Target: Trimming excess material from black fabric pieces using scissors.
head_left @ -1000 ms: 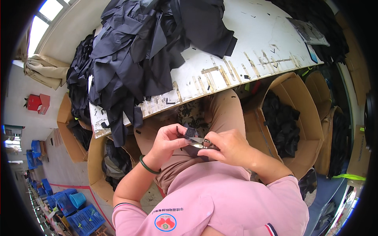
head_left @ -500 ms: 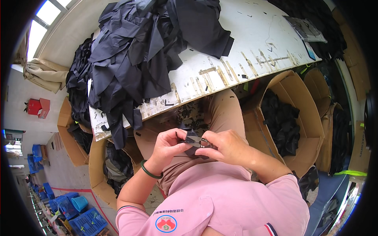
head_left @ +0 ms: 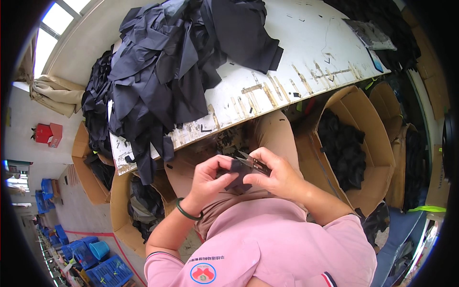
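Above my lap, my left hand (head_left: 209,179) pinches a small dark fabric piece (head_left: 235,173) between thumb and fingers. Thread snips (head_left: 257,165) sit in my right hand (head_left: 279,176), gripped between thumb and fingers. Their pointed blades angle up and left past the upper edge of the cloth, and look parted. My right thumb is close to the cloth's right side; whether it touches cannot be made out. A dark green bangle (head_left: 187,210) circles my left wrist.
A large heap of black fabric pieces (head_left: 167,62) hangs over the front edge of the worn white table (head_left: 306,52). Cardboard boxes holding dark cloth stand at the right (head_left: 377,179) and left (head_left: 120,210). Blue plastic crates (head_left: 110,271) are on the floor farther left.
The snips have turned from lying across the cloth to pointing up and left, at its upper edge. More of the fabric piece shows between my hands.
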### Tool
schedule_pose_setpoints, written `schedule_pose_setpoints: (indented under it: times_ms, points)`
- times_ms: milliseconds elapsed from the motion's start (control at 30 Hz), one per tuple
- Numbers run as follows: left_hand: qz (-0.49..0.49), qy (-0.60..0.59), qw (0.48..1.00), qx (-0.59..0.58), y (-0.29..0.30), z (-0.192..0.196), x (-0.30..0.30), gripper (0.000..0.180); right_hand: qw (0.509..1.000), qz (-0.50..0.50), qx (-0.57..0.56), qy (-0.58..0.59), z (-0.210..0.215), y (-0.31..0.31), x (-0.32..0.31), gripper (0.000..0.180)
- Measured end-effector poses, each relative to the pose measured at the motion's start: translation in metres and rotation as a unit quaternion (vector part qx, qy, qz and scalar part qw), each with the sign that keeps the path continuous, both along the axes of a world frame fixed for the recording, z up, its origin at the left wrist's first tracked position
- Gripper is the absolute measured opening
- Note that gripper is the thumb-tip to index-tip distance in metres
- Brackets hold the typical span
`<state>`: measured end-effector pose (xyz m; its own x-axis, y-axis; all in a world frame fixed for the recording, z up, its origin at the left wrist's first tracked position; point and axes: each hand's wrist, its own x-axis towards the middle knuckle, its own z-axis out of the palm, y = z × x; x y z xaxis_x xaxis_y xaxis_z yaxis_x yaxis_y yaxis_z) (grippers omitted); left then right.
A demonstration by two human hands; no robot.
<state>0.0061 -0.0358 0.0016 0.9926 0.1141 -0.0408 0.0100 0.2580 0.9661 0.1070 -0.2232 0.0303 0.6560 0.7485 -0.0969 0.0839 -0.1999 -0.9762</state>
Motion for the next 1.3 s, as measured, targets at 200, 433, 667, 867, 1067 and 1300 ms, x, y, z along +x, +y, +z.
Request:
schedule_pose_setpoints:
  times_ms: [200,433,667,867,1067,1300]
  points:
    - [-0.101,-0.032,0.983,0.152,-0.001,0.007,0.024,0.038,0.993,-0.065,0.047,0.085,-0.016,-0.033,0.023,0.021]
    - [0.368,0.001,0.92,0.134,0.137,0.007,0.103,0.034,0.857,-0.453,0.202,0.139,-0.043,-0.23,0.098,0.017]
    - [0.29,0.015,0.797,0.53,0.148,-0.03,0.151,0.043,0.612,-0.767,-0.144,-0.126,-0.171,-0.472,0.077,0.032]
    - [0.269,-0.036,0.811,0.518,0.116,-0.026,0.126,0.015,0.722,-0.674,-0.132,-0.088,-0.183,-0.362,0.099,0.032]
    - [0.032,-0.119,0.829,0.545,0.024,-0.004,0.047,0.014,0.946,-0.316,0.033,-0.059,-0.061,-0.111,0.107,0.016]
    - [-0.058,-0.022,0.845,0.531,-0.003,-0.014,-0.029,0.013,0.949,0.157,0.05,-0.269,-0.043,0.077,0.077,0.025]
